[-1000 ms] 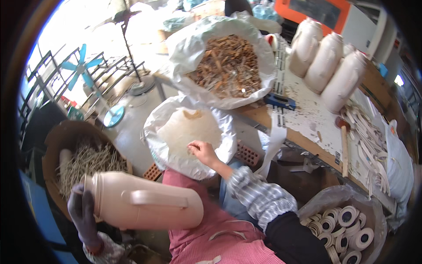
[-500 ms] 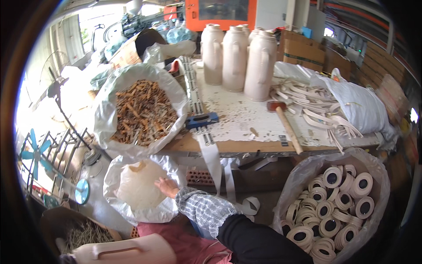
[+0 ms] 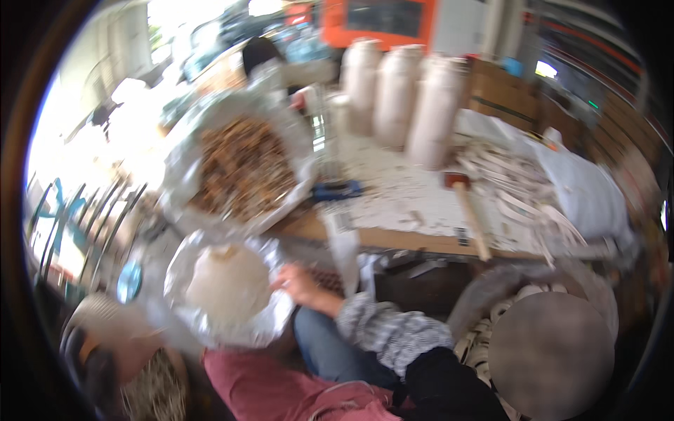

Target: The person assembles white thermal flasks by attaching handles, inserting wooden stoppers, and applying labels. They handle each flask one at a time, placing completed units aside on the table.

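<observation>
At the lower left, a dark form that looks like my gloved left hand [image 3: 98, 370] is against a pale beige jug [image 3: 116, 324]. Blur hides its separate fingers. My right hand [image 3: 298, 285], bare below a patterned grey-white sleeve cover, is at the right rim of a white plastic bag [image 3: 184, 316]. Its fingers are bent, and anything between them is too smeared to make out. The bag holds a rounded, off-white mass [image 3: 232, 286]. Three or more similar jugs [image 3: 394, 98] with handles stand upright on the worktable [image 3: 375, 172].
A bag [image 3: 172, 179] of brown scraps is at the table's left end. A mallet [image 3: 469, 217], pale strips [image 3: 516, 186] and a blue tool [image 3: 337, 190] lie on the table. A bag [image 3: 609, 302] of pale rings is at right, partly covered by a blurred disc [image 3: 551, 354].
My right hand has left the off-white mass for the bag's right rim, its fingers more bent. The jug at lower left has swung further left and away from my lap. The view has shifted and blurred.
</observation>
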`<act>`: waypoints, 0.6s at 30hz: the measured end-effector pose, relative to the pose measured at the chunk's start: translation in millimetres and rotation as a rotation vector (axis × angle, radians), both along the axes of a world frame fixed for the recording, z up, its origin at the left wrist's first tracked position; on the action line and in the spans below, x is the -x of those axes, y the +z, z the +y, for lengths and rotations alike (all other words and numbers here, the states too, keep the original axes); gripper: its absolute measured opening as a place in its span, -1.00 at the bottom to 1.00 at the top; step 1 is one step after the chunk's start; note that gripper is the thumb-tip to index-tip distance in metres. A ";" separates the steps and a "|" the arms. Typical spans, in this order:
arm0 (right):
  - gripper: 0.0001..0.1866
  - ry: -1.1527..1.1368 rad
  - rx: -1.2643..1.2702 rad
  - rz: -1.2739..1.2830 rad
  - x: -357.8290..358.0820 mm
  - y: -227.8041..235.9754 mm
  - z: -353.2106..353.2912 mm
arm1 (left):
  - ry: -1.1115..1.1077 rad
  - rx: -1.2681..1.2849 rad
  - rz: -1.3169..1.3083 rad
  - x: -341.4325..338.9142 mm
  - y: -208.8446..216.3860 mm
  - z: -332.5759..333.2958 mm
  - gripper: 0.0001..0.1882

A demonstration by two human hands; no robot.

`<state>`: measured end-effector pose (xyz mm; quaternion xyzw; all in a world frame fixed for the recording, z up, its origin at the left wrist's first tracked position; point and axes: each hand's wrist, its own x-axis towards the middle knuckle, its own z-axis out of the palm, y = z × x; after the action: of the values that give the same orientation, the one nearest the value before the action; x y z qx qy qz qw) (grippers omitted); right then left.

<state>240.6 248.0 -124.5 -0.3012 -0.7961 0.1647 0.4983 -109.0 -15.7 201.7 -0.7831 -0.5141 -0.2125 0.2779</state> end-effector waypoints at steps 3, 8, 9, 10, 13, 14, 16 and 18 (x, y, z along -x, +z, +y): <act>-0.89 0.087 0.261 0.107 -30.3 91.0 -39.8 | -0.298 0.047 -0.158 -76.7 -36.5 58.4 -0.82; -0.63 0.464 0.566 0.426 -52.4 174.6 -81.2 | -0.544 0.181 -0.582 -125.3 -140.6 125.6 -0.71; -0.57 0.510 0.604 0.433 -46.3 190.9 -88.6 | -0.562 0.199 -0.707 -131.8 -143.5 128.8 -0.66; -0.49 0.565 0.653 0.441 -40.9 201.9 -94.0 | -0.566 0.222 -0.834 -142.0 -148.8 126.7 -0.59; -0.47 0.695 0.732 0.384 -30.9 223.9 -93.2 | -0.512 0.133 -0.891 -165.1 -139.7 131.4 -0.16; -0.51 0.744 0.727 0.378 -28.5 228.5 -92.1 | -0.478 0.165 -0.900 -168.9 -138.4 133.1 -0.08; -0.58 0.639 0.722 0.284 -19.4 234.2 -94.0 | -0.466 0.252 -0.875 -174.6 -141.0 139.0 -0.03; -0.71 0.462 0.674 0.034 -19.9 225.7 -88.1 | -0.476 0.300 -0.860 -179.3 -144.1 142.9 0.00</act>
<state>260.4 159.9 101.2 -0.2582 -0.7359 0.5289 0.3347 70.3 127.2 57.7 -0.7515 -0.4144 -0.4965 -0.1301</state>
